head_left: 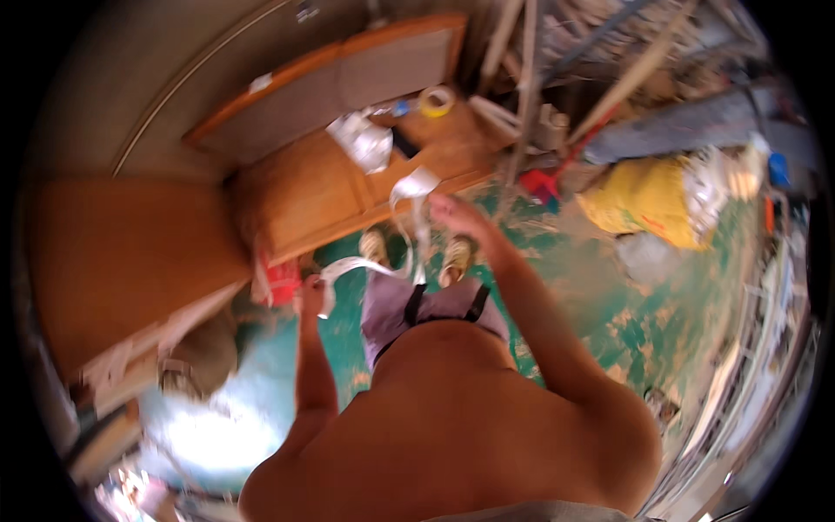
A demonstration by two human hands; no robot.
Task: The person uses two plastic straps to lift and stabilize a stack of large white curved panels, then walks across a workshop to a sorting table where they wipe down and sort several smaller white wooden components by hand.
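A long white strip [350, 263], like a ribbon or band, hangs in loose loops in front of my legs. My left hand [310, 296] is closed on one end of it, low at the left beside a red bag-like thing [280, 280]. Higher and to the right, my right hand [456, 215] pinches the strip near the front edge of the wooden bench [304, 204]. From that hand one curled length rises over the bench edge and the rest drops toward my knees. Motion blurs the fingers of both hands a little.
On the bench lie a crumpled silvery-white bag [364, 143], a dark phone-like slab [404, 143] and a yellow tape roll [437, 101]. A wooden cabinet [130, 270] stands left. Timber poles [639, 74] and a stuffed yellow sack [648, 200] occupy the right, on a worn green floor [591, 300].
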